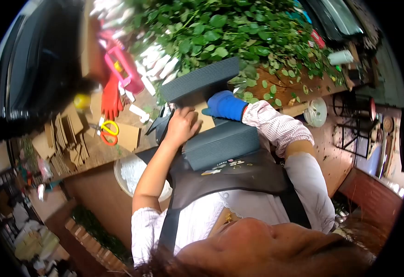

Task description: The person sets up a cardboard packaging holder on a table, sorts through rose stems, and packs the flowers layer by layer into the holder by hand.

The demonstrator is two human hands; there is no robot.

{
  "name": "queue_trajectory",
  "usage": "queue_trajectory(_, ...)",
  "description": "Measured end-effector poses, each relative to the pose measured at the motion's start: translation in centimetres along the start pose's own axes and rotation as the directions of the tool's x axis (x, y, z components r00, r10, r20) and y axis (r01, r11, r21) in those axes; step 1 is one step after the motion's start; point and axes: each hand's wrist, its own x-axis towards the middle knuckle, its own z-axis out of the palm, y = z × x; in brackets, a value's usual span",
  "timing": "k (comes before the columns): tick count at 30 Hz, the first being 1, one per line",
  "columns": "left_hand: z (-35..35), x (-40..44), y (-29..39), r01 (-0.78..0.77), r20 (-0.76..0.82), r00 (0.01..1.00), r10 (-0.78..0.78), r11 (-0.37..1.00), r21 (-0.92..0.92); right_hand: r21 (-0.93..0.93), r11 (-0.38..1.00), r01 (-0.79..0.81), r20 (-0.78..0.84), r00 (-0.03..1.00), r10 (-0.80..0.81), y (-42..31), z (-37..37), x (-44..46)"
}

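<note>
Two hands on the work, mid-frame. My left hand, bare, lies palm down with the fingers lightly bent over brown cardboard; they press on it rather than pinch. My right hand, in a blue glove, reaches in from the other side, thumb toward the cardboard; I cannot tell whether it grips. Both elbows bent, forearms converging, left wrist fairly straight.

The cardboard sits between two dark ridged stacks, the upper one tilted beyond the hands, the lower one close against the apron. Whether they join underneath, I cannot see.

Progress, my reading: mid-handling. The cardboard is in between the stacks; nothing shows as fastened or closed, and what remains I cannot judge.

Farther out: leafy stems heaped at top centre. Left of the hands on the tabletop, scissors with yellow and orange handles, a red glove, a pink holder, and cut cardboard pieces farther left.
</note>
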Motion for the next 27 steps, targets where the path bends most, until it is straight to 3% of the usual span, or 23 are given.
queue_trajectory(2, -0.8, 0.1, 0.9, 0.058, 0.115, 0.992, -0.058, 0.998, 0.004, -0.097, 0.984, 0.149, -0.077, 0.985, -0.157, 0.4, -0.5, -1.6)
queue_trajectory(4, -0.8, -0.2, 0.9, 0.025, 0.132, 0.991, -0.026, 1.000, 0.005, 0.390, 0.853, 0.346, -0.111, 0.938, -0.329, 0.3, -3.1, -6.9)
queue_trajectory(5, -0.7, -0.2, 0.9, 0.023, 0.120, 0.993, -0.022, 1.000, 0.000, 0.495, 0.752, 0.435, -0.091, 0.887, -0.453, 0.9, -2.9, -8.1)
queue_trajectory(6, -0.5, -0.2, 0.9, 0.012, 0.114, 0.993, -0.012, 1.000, 0.001, 0.425, 0.738, 0.525, -0.094, 0.836, -0.540, 1.2, -2.1, -9.1)
queue_trajectory(8, -0.4, -0.1, 0.9, 0.031, 0.135, 0.990, -0.033, 0.999, 0.020, 0.077, 0.897, 0.436, -0.247, 0.880, -0.406, -0.7, 1.8, -11.5)
queue_trajectory(10, -0.5, -0.1, 0.9, 0.006, 0.155, 0.988, -0.007, 1.000, 0.008, -0.117, 0.963, 0.242, -0.401, 0.876, -0.269, -2.5, 5.1, -11.2)
queue_trajectory(11, -0.6, 0.0, 0.9, 0.000, 0.166, 0.986, -0.001, 1.000, 0.004, -0.102, 0.964, 0.245, -0.494, 0.829, -0.263, -2.5, 5.9, -11.7)
queue_trajectory(15, -0.9, 0.4, 0.7, -0.040, 0.221, 0.975, 0.035, 0.999, 0.015, -0.016, 0.958, 0.286, -0.576, 0.781, -0.242, -2.9, 6.6, -12.7)
queue_trajectory(16, -0.9, 0.4, 0.7, -0.044, 0.233, 0.972, 0.039, 0.999, 0.015, 0.231, 0.870, 0.436, -0.553, 0.795, -0.252, -2.5, 5.1, -13.5)
queue_trajectory(18, -1.0, 0.4, 0.6, -0.037, 0.251, 0.967, 0.032, 0.999, 0.016, 0.650, 0.478, 0.591, -0.517, 0.805, -0.292, -0.4, 1.0, -15.3)
queue_trajectory(19, -0.9, 0.4, 0.5, -0.037, 0.247, 0.968, 0.033, 0.999, 0.012, 0.592, 0.425, 0.685, -0.689, 0.703, -0.173, 1.2, -1.1, -15.5)
queue_trajectory(20, -0.8, 0.4, 0.5, -0.039, 0.244, 0.969, 0.036, 0.999, 0.009, 0.443, 0.484, 0.754, -0.857, 0.515, -0.016, 3.2, -2.3, -13.8)
queue_trajectory(21, -1.0, 0.5, 0.8, -0.020, 0.255, 0.967, 0.016, 1.000, 0.010, 0.579, 0.421, 0.699, -0.806, 0.568, 0.166, 5.2, -5.0, -14.1)
queue_trajectory(22, -1.0, 0.6, 0.9, -0.024, 0.256, 0.967, 0.020, 1.000, 0.012, 0.522, 0.446, 0.727, -0.851, 0.416, 0.319, 7.0, -7.2, -12.3)
queue_trajectory(23, -1.1, 0.7, 1.0, -0.026, 0.258, 0.966, 0.020, 1.000, 0.018, 0.315, 0.699, 0.642, -0.947, 0.170, 0.271, 10.4, -9.2, -9.0)
queue_trajectory(24, -1.3, 0.8, 1.2, -0.026, 0.260, 0.965, 0.019, 0.999, 0.026, 0.242, 0.864, 0.442, -0.970, 0.128, 0.207, 12.3, -11.3, -7.4)
queue_trajectory(25, -1.4, 0.8, 1.2, -0.030, 0.264, 0.964, 0.020, 0.999, 0.035, 0.223, 0.923, 0.313, -0.967, 0.194, 0.168, 14.2, -12.6, -5.5)
queue_trajectory(26, -1.4, 0.8, 1.3, -0.036, 0.263, 0.964, 0.027, 0.999, 0.030, -0.003, 0.994, 0.113, -0.998, 0.068, -0.011, 17.3, -13.0, -1.4)
queue_trajectory(27, -1.4, 0.8, 1.3, -0.036, 0.263, 0.964, 0.027, 0.999, 0.028, 0.054, 0.998, -0.043, -0.967, 0.247, 0.063, 18.2, -13.8, 0.3)
